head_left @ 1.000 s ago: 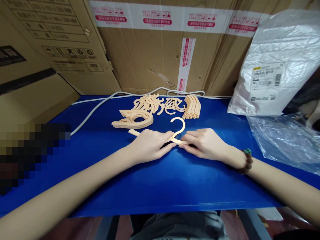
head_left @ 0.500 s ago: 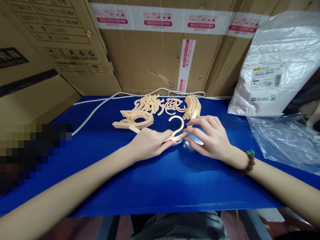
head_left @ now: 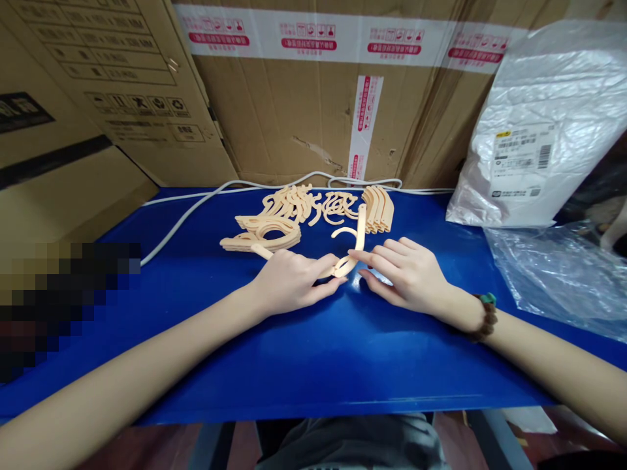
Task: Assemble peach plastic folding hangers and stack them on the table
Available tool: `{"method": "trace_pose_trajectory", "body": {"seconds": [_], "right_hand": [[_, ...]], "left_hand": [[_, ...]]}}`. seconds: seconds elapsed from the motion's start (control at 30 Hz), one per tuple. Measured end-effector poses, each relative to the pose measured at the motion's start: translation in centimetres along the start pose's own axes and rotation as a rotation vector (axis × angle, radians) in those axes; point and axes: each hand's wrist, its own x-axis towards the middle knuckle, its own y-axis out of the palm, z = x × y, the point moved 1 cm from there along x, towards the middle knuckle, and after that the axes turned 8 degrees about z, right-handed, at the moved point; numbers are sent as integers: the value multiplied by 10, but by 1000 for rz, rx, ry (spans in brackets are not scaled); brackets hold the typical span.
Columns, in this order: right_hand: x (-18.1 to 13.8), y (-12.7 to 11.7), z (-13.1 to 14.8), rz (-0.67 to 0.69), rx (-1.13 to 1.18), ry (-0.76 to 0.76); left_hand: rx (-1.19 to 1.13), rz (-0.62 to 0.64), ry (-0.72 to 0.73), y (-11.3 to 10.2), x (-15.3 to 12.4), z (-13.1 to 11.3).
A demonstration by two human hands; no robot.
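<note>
My left hand (head_left: 294, 277) is closed on a pale wooden folding hanger (head_left: 361, 227), pinching it near the joint between thumb and fingers. One hanger arm pokes out behind that hand, while the other stands up away from me. The curved hook (head_left: 343, 232) sits partly behind the raised arm. My right hand (head_left: 410, 271) rests its index fingertip against the raised arm; its thumb is apart and below, the other fingers loosely bent. Behind lie a stack of hanger arms (head_left: 264, 243), a pile of hooks (head_left: 289, 202) and another stack of curved arms (head_left: 381, 209).
A blue tabletop (head_left: 313, 365) lies under everything. Cardboard boxes (head_left: 304, 111) wall the back and left. A white cable (head_left: 181, 235) runs along the rear. At right are a white plastic parcel bag (head_left: 524, 130) and clear plastic film (head_left: 553, 281).
The right-hand hanger arm has swung left and upright, crossing in front of the hook. My right hand's fingers have drawn together somewhat, with the index finger touching that arm. My left hand stays put.
</note>
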Motion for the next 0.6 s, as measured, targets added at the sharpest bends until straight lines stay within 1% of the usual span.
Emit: {"method": "trace_pose_trajectory", "body": {"seconds": [0.13,0.27,0.4,0.6], "right_hand": [[-1,0,0,41,11,10],[-1,2,-1,56,30,4],[0,3,0,64,57,6],[1,0,-4,52,112,124]], "left_hand": [[7,24,1,-1,0,-1],[-8,20,8,-2,0,-2],[-24,44,22,-1,1,-3],[-83,85,125,-1,1,-2]]}}
